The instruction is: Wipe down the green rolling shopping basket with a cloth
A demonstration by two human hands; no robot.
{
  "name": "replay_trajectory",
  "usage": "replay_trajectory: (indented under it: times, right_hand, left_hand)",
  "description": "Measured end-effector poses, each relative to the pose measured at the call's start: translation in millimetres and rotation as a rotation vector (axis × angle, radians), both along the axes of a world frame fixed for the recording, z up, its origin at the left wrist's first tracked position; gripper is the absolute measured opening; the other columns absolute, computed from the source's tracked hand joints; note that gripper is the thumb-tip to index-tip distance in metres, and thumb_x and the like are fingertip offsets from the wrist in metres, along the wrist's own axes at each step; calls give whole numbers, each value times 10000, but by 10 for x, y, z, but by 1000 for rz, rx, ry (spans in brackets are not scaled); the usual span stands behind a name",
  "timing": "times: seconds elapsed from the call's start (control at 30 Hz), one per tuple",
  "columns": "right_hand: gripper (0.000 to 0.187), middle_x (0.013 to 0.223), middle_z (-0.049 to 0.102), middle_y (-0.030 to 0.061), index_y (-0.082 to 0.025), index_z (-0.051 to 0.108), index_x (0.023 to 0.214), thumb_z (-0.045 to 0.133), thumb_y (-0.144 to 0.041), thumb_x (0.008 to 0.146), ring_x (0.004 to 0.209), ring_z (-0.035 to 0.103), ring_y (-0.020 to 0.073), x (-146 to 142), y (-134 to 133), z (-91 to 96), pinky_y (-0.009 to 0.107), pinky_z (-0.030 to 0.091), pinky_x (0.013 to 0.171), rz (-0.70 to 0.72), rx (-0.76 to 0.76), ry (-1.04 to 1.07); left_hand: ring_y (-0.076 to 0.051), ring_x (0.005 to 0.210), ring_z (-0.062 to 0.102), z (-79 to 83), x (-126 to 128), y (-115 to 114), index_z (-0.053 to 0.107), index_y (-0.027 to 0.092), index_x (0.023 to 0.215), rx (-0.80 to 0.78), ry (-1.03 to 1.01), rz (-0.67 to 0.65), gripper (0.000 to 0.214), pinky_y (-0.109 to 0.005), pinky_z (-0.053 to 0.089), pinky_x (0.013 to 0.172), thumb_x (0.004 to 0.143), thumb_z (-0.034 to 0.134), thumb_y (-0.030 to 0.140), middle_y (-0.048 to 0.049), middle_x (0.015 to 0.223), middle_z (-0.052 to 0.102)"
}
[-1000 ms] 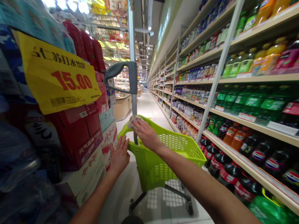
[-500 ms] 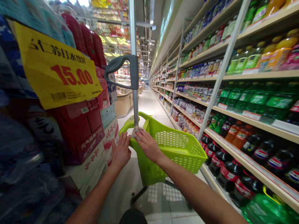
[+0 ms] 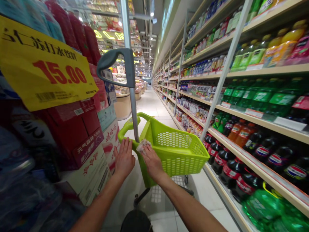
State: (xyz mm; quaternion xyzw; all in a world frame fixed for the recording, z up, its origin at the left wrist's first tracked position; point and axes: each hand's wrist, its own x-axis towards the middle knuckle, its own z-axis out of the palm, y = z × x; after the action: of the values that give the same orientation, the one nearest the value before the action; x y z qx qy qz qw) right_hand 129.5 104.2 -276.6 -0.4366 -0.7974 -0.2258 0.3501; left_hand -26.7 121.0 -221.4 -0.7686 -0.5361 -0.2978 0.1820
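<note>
A lime-green shopping cart (image 3: pixel 180 154) with a perforated basket stands in front of me. My left hand (image 3: pixel 124 158) rests against its near left edge, fingers stretched out and holding nothing. With my right hand (image 3: pixel 152 161) I press a crumpled whitish cloth (image 3: pixel 144 145) to the near rim of the basket; the fingers cover part of it. The two hands are apart. Just beyond them a metal pole (image 3: pixel 134 119) rises from the cart, with a grey loop handle (image 3: pixel 130 67) well above my hands.
Stacked drink cartons (image 3: pixel 90 141) and a yellow price sign (image 3: pixel 48 67) stand close on the left. Shelves of bottles (image 3: pixel 256 112) run along the right. A pale tiled aisle (image 3: pixel 154 100) stretches ahead. Below, a dark round shape (image 3: pixel 135 221) sits near the cart's legs.
My right hand and the cloth have moved away from the pole's foot, right and nearer along the rim. The left hand stays on the edge. The view has shifted slightly.
</note>
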Motion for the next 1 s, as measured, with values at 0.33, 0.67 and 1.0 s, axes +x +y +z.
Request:
replay_trajectory:
  times: [0.33, 0.67, 1.0]
  right_hand:
    - [355, 1329, 452, 118, -136, 529, 1201, 448, -110, 856, 1309, 281, 214, 240, -114, -307, 412, 363, 1039, -60, -41, 60]
    - [329, 1213, 565, 85, -156, 584, 1122, 362, -112, 882, 1231, 415, 193, 529, -400, -530, 334, 487, 926, -111, 28, 65]
    - [310, 1210, 570, 85, -144, 589, 1130, 440, -113, 859, 1181, 470, 229, 557, -242, -474, 405, 451, 962, -147, -47, -50]
  left_hand:
    - [-252, 1343, 211, -117, 184, -125, 370, 102, 1312, 1, 84, -74, 584, -518, 54, 1103, 730, 402, 136, -121, 1423, 306]
    - [-244, 1334, 238, -168, 457, -199, 385, 97, 1307, -53, 112, -176, 592, -507, 50, 1107, 717, 402, 133, -123, 1417, 312]
    - [-246, 1345, 208, -94, 589, -134, 373, 98, 1314, -47, 153, -194, 622, -534, 102, 1091, 694, 407, 139, -119, 1424, 299]
